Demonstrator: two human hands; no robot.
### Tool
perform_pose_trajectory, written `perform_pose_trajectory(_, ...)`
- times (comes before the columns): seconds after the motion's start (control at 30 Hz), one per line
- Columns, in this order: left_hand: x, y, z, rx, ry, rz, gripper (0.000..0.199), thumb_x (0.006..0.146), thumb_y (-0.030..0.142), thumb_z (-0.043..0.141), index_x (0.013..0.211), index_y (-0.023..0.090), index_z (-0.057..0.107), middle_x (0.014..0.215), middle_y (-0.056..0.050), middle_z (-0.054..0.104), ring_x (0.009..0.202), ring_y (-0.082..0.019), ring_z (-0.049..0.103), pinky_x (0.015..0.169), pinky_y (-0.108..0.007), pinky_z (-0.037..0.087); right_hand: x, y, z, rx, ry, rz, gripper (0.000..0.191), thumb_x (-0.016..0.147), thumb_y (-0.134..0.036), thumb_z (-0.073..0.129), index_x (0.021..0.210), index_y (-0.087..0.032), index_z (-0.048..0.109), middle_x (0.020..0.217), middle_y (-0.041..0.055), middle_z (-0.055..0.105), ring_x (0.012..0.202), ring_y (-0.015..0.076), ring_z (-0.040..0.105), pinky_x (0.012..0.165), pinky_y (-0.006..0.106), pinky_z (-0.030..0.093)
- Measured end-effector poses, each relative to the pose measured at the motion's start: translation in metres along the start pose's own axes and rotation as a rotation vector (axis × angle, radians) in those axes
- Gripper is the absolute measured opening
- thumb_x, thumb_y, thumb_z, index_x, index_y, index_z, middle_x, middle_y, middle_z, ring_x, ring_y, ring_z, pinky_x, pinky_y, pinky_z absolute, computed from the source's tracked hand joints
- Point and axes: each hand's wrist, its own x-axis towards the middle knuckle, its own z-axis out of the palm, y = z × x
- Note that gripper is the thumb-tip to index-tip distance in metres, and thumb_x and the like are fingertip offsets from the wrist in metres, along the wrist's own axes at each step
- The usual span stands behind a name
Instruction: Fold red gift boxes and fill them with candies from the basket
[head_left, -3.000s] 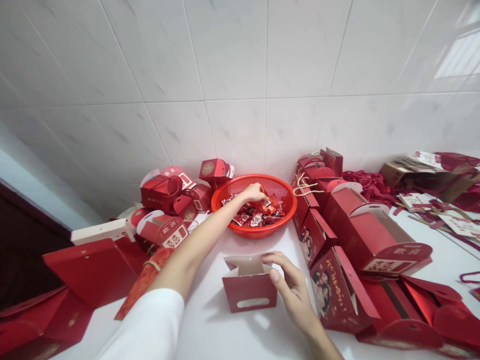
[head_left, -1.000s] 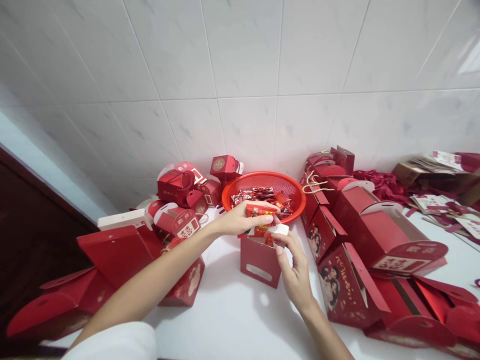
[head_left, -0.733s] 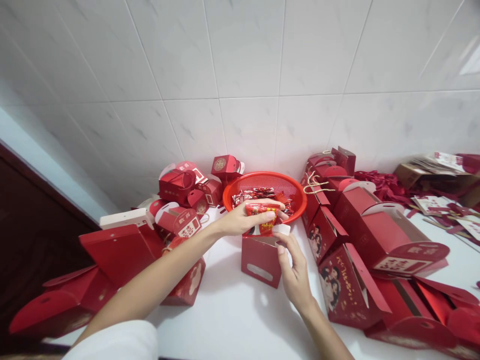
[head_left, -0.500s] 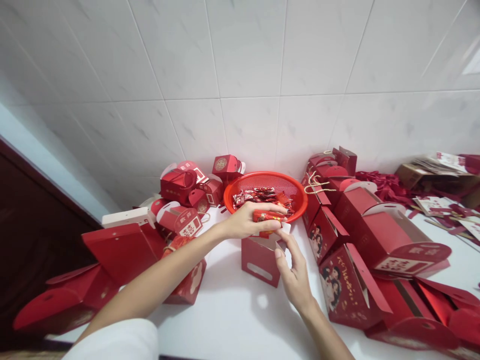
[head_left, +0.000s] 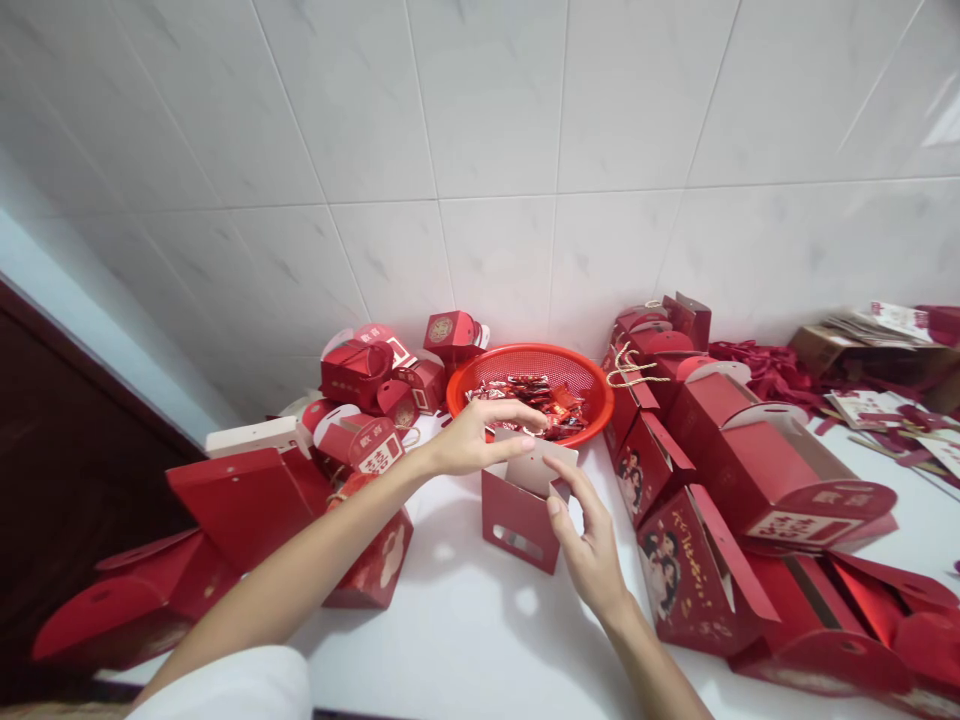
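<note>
A small red gift box point(head_left: 519, 522) with a cut-out window in its front stands on the white table, its top open and a pale flap point(head_left: 541, 466) raised at the back. Over its opening, my left hand point(head_left: 480, 436) is open, fingers and thumb apart with nothing between them. At the box's right edge, my right hand point(head_left: 589, 530) grips the side panel between thumb and fingers. Just behind stands a red plastic colander point(head_left: 600, 405) with a heap of small red wrapped packets point(head_left: 525, 390). How much lies inside the box is hidden.
On the left are several red gift boxes, among them a box with its lid up point(head_left: 244, 505). More red boxes line the right side, including a printed box point(head_left: 697, 580). Dark red ribbons point(head_left: 765, 370) and cards point(head_left: 862, 412) lie far right. A tiled wall point(head_left: 495, 250) rises behind.
My left hand has let go of the red packet it held over the box, and its fingers have opened. The back flap now shows. My right hand stays at the box's edge.
</note>
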Motion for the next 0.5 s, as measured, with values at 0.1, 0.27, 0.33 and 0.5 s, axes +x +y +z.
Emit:
perform_pose_trajectory(0.1, -0.004, 0.000, -0.009, 0.041, -0.022, -0.022, 0.032, 0.086, 0.029, 0.070, 0.115, 0.017, 0.070, 0.120, -0.010, 0.072, 0.112, -0.022, 0.066, 0.098, -0.035, 0.051, 0.000, 0.001, 0.001, -0.005, 0.001, 0.017, 0.032, 0.100, -0.029, 0.050, 0.130, -0.024, 0.060, 0.128, 0.0087, 0.065, 0.118, 0.0212, 0.063, 0.097, 0.034, 0.054)
perform_pose_trajectory(0.27, -0.007, 0.001, -0.018, 0.122, -0.232, -0.148, 0.075, 0.071, 0.027, 0.083, 0.140, 0.024, 0.055, 0.140, -0.010, 0.061, 0.128, -0.027, 0.057, 0.101, -0.038, 0.049, -0.001, 0.003, 0.002, -0.025, 0.052, 0.023, 0.031, 0.103, -0.028, 0.045, 0.127, -0.023, 0.062, 0.127, 0.0092, 0.068, 0.118, 0.0214, 0.064, 0.099, 0.035, 0.054)
perform_pose_trajectory(0.33, -0.008, 0.000, -0.017, 0.173, -0.240, -0.154, 0.068, 0.073, 0.022, 0.079, 0.138, 0.024, 0.057, 0.139, -0.010, 0.061, 0.127, -0.027, 0.058, 0.100, -0.037, 0.049, -0.001, 0.003, 0.001, -0.037, 0.078, 0.035, 0.034, 0.103, -0.029, 0.045, 0.134, -0.023, 0.058, 0.134, 0.0094, 0.064, 0.125, 0.0223, 0.061, 0.104, 0.038, 0.051)
perform_pose_trajectory(0.5, -0.013, -0.003, -0.010, 0.177, -0.217, -0.143, 0.042, 0.082, 0.022, 0.070, 0.123, 0.019, 0.063, 0.112, -0.007, 0.073, 0.100, -0.021, 0.068, 0.089, -0.030, 0.050, -0.003, 0.004, 0.000, 0.012, 0.133, 0.103, 0.050, 0.100, -0.034, 0.053, 0.148, -0.023, 0.044, 0.140, 0.0109, 0.060, 0.116, 0.0211, 0.066, 0.097, 0.035, 0.055)
